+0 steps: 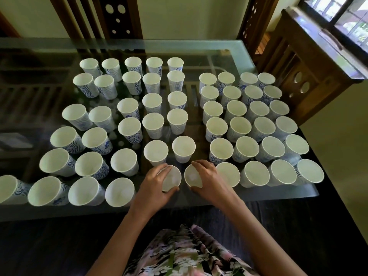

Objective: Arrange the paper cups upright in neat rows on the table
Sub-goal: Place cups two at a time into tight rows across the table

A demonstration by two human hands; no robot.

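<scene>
Several white paper cups with blue wave print stand upright in rows across the glass table (249, 196). My left hand (153, 188) grips one upright cup (172, 179) near the front edge, fingers and thumb curled round its rim. Right beside it, my right hand (209, 179) grips another upright cup (192, 177) the same way. Both cups sit in the front row, in the gap between a cup on the left (119, 192) and a cup on the right (229, 173).
The table's front edge runs just below my hands. A wooden chair back (117, 18) stands behind the table, and a wooden cabinet (298, 62) at the right. A bare strip of glass separates the left block of cups from the right block.
</scene>
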